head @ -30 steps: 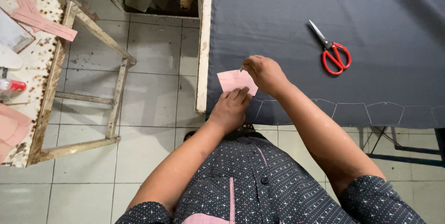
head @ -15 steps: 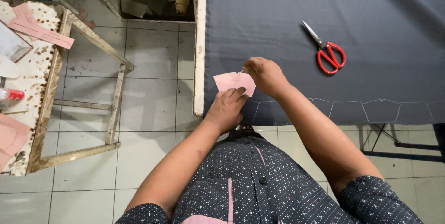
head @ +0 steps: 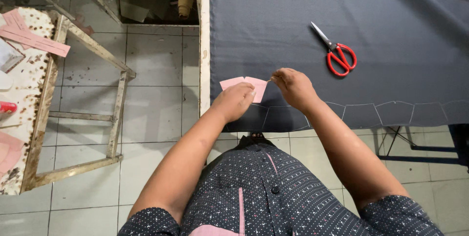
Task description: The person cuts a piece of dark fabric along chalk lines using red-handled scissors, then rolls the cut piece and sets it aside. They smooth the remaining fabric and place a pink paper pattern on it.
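A small pink paper pattern piece (head: 243, 85) lies on dark grey fabric (head: 342, 31) near the table's left front corner. My left hand (head: 235, 102) presses down on the pattern's near edge. At the pattern's right edge, my right hand (head: 292, 87) pinches a thin stick, probably chalk, whose tip touches the fabric. White outlines of the same shape run along the fabric's near edge (head: 381, 114). Red-handled scissors (head: 338, 54) lie shut on the fabric, to the right of and beyond my right hand.
A pale wooden strip (head: 204, 45) edges the table's left side. To the left stands a worn wooden bench (head: 41, 119) with pink paper strips (head: 34, 38) on it, over a tiled floor (head: 151, 70). Clutter sits under a shelf at the top.
My hands have stayed on the pink pattern. The right hand has shifted a little along the pattern's right edge. The view has tilted slightly.
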The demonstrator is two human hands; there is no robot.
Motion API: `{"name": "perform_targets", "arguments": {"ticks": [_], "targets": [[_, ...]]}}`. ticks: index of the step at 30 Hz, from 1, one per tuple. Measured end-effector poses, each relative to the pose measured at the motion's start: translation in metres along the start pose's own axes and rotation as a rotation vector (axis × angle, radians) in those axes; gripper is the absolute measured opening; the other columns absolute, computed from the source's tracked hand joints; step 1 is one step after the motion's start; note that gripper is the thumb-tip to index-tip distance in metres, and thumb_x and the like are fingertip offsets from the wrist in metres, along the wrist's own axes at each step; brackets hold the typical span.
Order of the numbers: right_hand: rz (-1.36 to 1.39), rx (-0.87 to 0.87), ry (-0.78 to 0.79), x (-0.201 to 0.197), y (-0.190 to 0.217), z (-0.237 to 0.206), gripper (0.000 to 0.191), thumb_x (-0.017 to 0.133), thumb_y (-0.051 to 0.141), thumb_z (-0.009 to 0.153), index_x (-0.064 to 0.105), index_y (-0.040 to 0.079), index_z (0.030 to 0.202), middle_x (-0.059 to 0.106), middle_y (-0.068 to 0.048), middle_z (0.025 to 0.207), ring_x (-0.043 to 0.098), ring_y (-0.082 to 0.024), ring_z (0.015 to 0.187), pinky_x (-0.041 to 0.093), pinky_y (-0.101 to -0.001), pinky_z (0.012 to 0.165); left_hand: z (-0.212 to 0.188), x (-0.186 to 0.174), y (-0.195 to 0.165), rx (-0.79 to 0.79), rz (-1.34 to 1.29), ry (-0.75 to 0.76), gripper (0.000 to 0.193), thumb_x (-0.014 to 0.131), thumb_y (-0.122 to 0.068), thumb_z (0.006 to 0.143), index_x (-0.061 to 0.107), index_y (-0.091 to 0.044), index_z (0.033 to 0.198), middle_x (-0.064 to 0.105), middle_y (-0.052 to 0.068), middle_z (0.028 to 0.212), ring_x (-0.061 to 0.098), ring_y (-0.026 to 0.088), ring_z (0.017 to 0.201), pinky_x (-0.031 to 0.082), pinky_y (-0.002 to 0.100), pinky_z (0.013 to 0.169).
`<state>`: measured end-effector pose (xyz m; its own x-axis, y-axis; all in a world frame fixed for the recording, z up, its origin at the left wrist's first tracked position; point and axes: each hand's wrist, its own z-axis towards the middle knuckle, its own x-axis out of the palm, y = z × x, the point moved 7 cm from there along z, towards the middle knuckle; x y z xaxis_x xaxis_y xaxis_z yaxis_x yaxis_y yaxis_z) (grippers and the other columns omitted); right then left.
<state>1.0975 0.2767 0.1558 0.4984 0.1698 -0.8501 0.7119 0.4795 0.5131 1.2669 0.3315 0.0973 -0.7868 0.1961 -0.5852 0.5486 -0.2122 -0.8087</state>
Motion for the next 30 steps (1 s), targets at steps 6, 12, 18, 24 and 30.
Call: {"name": "perform_targets", "arguments": {"ticks": [6, 12, 18, 24, 30], "targets": [[0.015, 0.017, -0.053, -0.001, -0.004, -0.007, 0.019, 0.066, 0.019, 0.099, 0.071, 0.002, 0.104, 0.073, -0.015, 0.101, 0.07, -0.036, 0.093, 0.055, -0.0429, 0.08, 0.01, 0.005, 0.019, -0.1, -0.161, 0.027, 0.045, 0.046, -0.039, 0.101, 0.07, -0.003, 0.114, 0.068, 0.016, 0.123, 0.063, 0.034, 0.118, 0.047, 0.038, 0.103], [0.042, -0.1, -0.057, 0.009, 0.012, -0.034, 0.016, 0.066, 0.017, 0.097, 0.072, 0.004, 0.104, 0.073, -0.015, 0.098, 0.069, -0.036, 0.09, 0.054, -0.0431, 0.079, 0.015, 0.009, 0.029, -0.138, -0.167, 0.07, 0.05, 0.043, -0.042, 0.102, 0.074, -0.003, 0.107, 0.071, 0.017, 0.112, 0.066, 0.035, 0.108, 0.049, 0.039, 0.097], [0.064, -0.017, 0.042, 0.021, 0.017, -0.055, 0.017, 0.066, 0.019, 0.097, 0.071, 0.004, 0.103, 0.072, -0.013, 0.096, 0.068, -0.034, 0.088, 0.054, -0.0419, 0.08, 0.016, 0.009, 0.035, -0.24, -0.264, 0.103, 0.051, 0.044, -0.043, 0.1, 0.074, -0.002, 0.105, 0.074, 0.016, 0.103, 0.069, 0.029, 0.099, 0.05, 0.037, 0.091], [0.079, -0.021, 0.036, 0.022, 0.021, -0.056, 0.017, 0.066, 0.02, 0.097, 0.071, 0.005, 0.103, 0.072, -0.011, 0.096, 0.069, -0.032, 0.089, 0.054, -0.0412, 0.08, 0.019, 0.012, 0.037, -0.282, -0.522, 0.144, 0.059, 0.038, -0.043, 0.104, 0.071, 0.003, 0.118, 0.072, 0.012, 0.124, 0.068, 0.022, 0.113, 0.05, 0.033, 0.1], [0.108, -0.075, 0.008, 0.037, 0.032, -0.051, 0.017, 0.066, 0.02, 0.097, 0.07, 0.005, 0.106, 0.072, -0.011, 0.101, 0.069, -0.034, 0.095, 0.054, -0.0422, 0.083, 0.022, 0.014, 0.038, -0.356, -0.709, 0.202, 0.06, 0.038, -0.044, 0.105, 0.07, 0.003, 0.123, 0.073, 0.014, 0.124, 0.067, 0.021, 0.117, 0.05, 0.031, 0.103]]}}
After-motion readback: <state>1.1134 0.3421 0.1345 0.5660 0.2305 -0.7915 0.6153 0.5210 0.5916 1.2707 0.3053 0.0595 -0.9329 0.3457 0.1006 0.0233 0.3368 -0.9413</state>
